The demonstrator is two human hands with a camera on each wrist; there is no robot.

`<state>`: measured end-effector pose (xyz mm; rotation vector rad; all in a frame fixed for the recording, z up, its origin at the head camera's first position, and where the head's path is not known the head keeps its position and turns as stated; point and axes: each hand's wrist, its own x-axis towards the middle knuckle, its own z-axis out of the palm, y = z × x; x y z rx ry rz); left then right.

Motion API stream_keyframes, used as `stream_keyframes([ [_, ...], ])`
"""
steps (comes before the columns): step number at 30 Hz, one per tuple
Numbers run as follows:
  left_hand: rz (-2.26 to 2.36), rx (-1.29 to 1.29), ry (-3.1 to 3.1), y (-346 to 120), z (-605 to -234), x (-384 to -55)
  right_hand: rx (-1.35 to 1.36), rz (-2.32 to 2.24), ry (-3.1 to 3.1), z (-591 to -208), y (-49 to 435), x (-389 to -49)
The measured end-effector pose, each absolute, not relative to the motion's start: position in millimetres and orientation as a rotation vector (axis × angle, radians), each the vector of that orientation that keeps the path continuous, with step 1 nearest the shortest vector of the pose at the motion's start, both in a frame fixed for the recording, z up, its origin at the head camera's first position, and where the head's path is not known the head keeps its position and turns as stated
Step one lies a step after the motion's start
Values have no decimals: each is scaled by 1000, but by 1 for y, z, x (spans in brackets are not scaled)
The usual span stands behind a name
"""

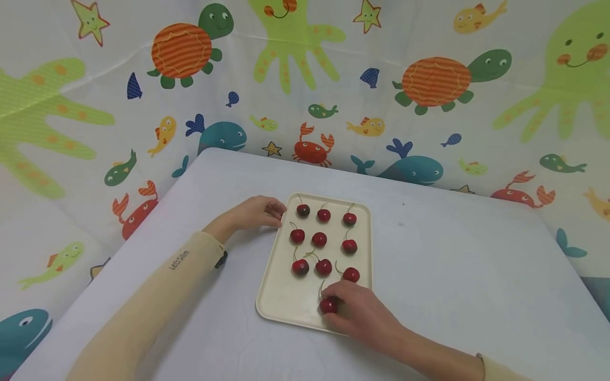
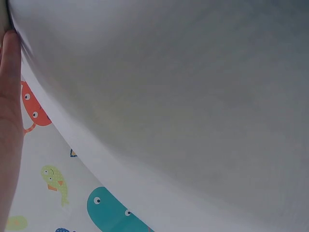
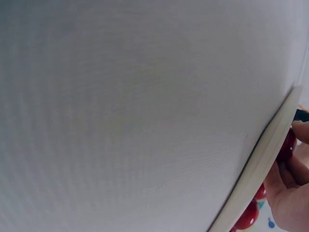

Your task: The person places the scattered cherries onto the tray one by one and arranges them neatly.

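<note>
A cream rectangular tray [image 1: 278,293] lies on the table, its long side running away from me. Red cherries with stems, such as the middle one [image 1: 319,239], sit on it in three rows of three. Below them, over the near right part of the tray, my right hand [image 1: 364,315] pinches one more cherry [image 1: 328,305] between thumb and fingers. The right wrist view also shows this cherry [image 3: 287,146] in the fingers, just above the tray rim. My left hand [image 1: 259,211] rests at the tray's far left edge, its fingers relaxed and loosely bent.
A white cloth covers the table [image 1: 457,254] around the tray. Behind and to the left hangs a curtain [image 1: 295,116] printed with sea animals, reaching down to the table's edges.
</note>
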<state>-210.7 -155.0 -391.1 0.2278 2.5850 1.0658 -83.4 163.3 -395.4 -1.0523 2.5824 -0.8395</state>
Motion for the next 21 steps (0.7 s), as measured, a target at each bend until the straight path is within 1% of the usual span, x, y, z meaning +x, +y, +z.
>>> stream_keyframes([
  [21, 1057, 238, 2593, -158, -390, -209, -1058, -823, 2613, -394, 163, -84],
])
